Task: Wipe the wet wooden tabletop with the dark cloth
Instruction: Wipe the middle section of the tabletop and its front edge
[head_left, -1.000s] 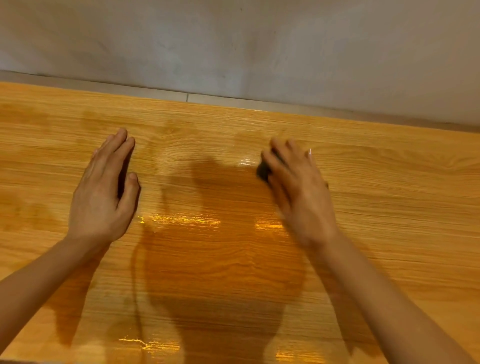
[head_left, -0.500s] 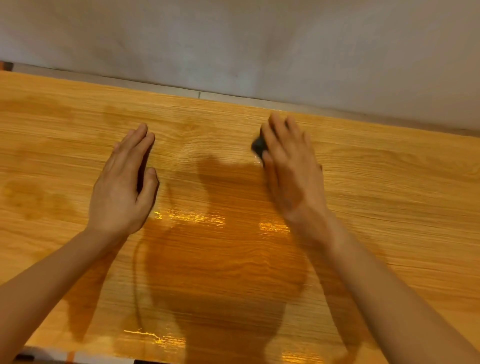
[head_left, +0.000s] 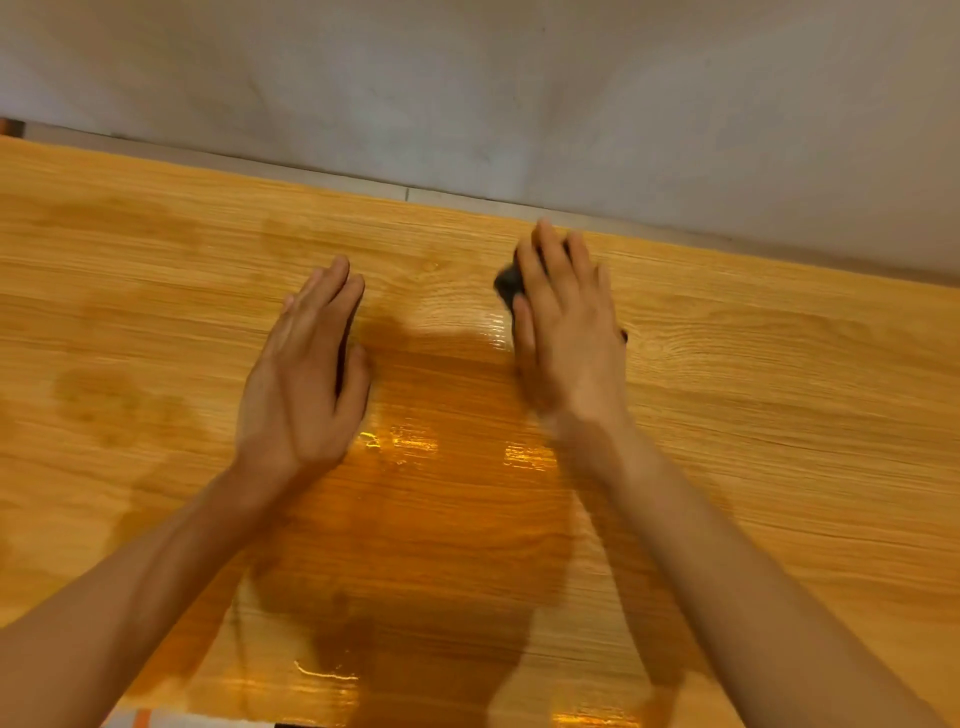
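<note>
The wooden tabletop (head_left: 753, 415) fills the view, with a dark wet sheen in the middle between my arms and fainter damp patches on the left. My right hand (head_left: 566, 322) lies flat near the table's far edge, pressing down on the dark cloth (head_left: 506, 283). Only a small dark corner of the cloth shows at the left of my fingers, the bulk of it hidden under the palm. My left hand (head_left: 306, 374) rests flat on the wood, fingers together, holding nothing, a hand's width to the left of the right one.
A grey wall (head_left: 519, 93) rises right behind the table's far edge, with a pale strip along its foot. The table's near edge shows at the bottom left, with something white and orange (head_left: 137, 719) below it.
My right hand has slid the cloth away from me toward the far edge. My left hand has kept its place on the wood while the view shifted left.
</note>
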